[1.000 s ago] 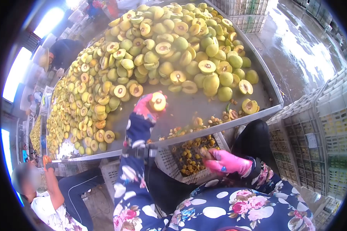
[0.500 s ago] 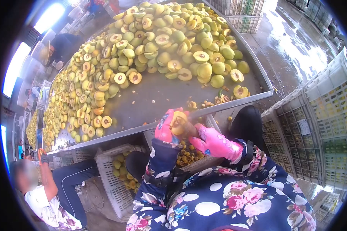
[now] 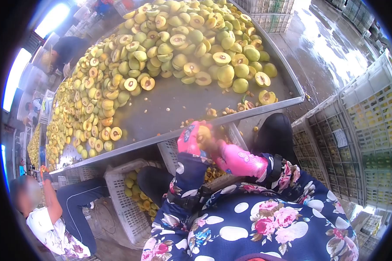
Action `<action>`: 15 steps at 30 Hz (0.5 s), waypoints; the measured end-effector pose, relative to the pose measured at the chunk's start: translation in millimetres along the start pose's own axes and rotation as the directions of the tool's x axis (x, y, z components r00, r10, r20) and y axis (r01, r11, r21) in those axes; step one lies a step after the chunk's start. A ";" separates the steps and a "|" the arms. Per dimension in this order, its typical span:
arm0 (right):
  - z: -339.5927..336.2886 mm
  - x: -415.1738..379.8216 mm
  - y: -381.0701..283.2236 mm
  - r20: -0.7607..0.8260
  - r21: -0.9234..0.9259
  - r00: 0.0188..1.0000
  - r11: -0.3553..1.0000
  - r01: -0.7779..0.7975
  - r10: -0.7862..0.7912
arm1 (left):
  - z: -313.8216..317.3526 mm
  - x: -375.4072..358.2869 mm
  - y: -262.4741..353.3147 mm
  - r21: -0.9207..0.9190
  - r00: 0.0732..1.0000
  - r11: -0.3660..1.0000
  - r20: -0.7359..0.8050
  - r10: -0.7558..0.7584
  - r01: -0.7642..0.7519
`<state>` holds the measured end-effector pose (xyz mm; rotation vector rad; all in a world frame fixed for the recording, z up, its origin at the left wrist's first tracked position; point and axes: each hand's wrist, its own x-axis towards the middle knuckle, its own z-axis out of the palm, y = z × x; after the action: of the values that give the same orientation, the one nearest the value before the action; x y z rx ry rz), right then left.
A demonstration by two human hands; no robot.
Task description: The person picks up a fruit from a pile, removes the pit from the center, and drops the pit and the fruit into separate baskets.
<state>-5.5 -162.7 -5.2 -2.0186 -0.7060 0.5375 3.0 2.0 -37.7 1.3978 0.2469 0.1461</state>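
My left hand (image 3: 188, 140), in a pink patterned glove, is wrapped round a halved yellow fruit (image 3: 203, 135) that looks like a peach. Blur softens the fruit's cut face. My right hand (image 3: 240, 160), in a matching glove, is closed beside the fruit, its fingers towards the cut side. Whatever it grips is hidden. Both hands are just off the near edge of a metal table (image 3: 161, 114), over a white crate (image 3: 170, 157) with pieces of fruit inside.
Halved yellow-green peaches (image 3: 165, 48) are heaped across the table, with loose pits and scraps near its raised rim (image 3: 265, 108). Another crate of fruit (image 3: 122, 191) stands below left. Beside it sits a co-worker (image 3: 52, 217). Stacked crates (image 3: 357, 139) rise at right, near wet floor (image 3: 335, 48).
The view has shifted slightly, so the table and fruit appear a little further up and left. My hands remain together at the halved peach, now more blurred.
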 end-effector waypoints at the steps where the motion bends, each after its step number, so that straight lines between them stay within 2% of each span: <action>1: -1.2 0.1 1.3 0.021 0.022 1.000 1.000 0.003 -0.003 | -2.6 1.3 -3.0 0.084 0.999 0.996 0.029 0.032 -0.034; 3: -2.0 -0.5 3.8 0.064 0.067 0.998 0.998 0.007 -0.011 | 8.3 -4.2 32.6 -0.065 0.987 0.989 0.091 -0.129 0.135; 6: 12.7 3.1 20.3 -0.055 0.087 0.988 0.985 0.146 -0.142 | 6.1 -4.1 24.6 -0.098 0.980 0.978 0.091 -0.176 0.184; 7: 7.0 2.8 13.4 0.074 0.301 0.997 0.953 -0.030 0.008 | 6.0 -4.6 23.2 -0.105 0.986 0.983 0.088 -0.145 0.154; 8: -4.4 1.2 0.9 0.229 0.474 0.965 0.851 -0.226 0.128 | 6.8 -5.9 21.4 -0.111 0.990 0.986 0.087 -0.116 0.125; 9: -10.6 -0.9 -5.4 0.398 0.590 0.894 0.688 -0.423 0.208 | 8.5 -8.0 19.5 -0.120 0.993 0.988 0.086 -0.086 0.096; 12: -11.1 -4.0 -4.6 0.523 0.745 0.846 0.426 -0.513 0.104 | 16.3 -14.3 23.8 -0.213 0.995 0.973 0.042 -0.088 0.095; 15: -8.1 -11.1 -4.5 0.561 0.818 0.824 0.204 -0.538 -0.078 | 17.9 -19.8 19.8 -0.530 0.963 0.804 0.131 -0.236 0.269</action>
<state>-10.0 -173.1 3.9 -0.6924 -0.1378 1.3478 -10.7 -16.6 -13.8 0.7864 0.3126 -0.0489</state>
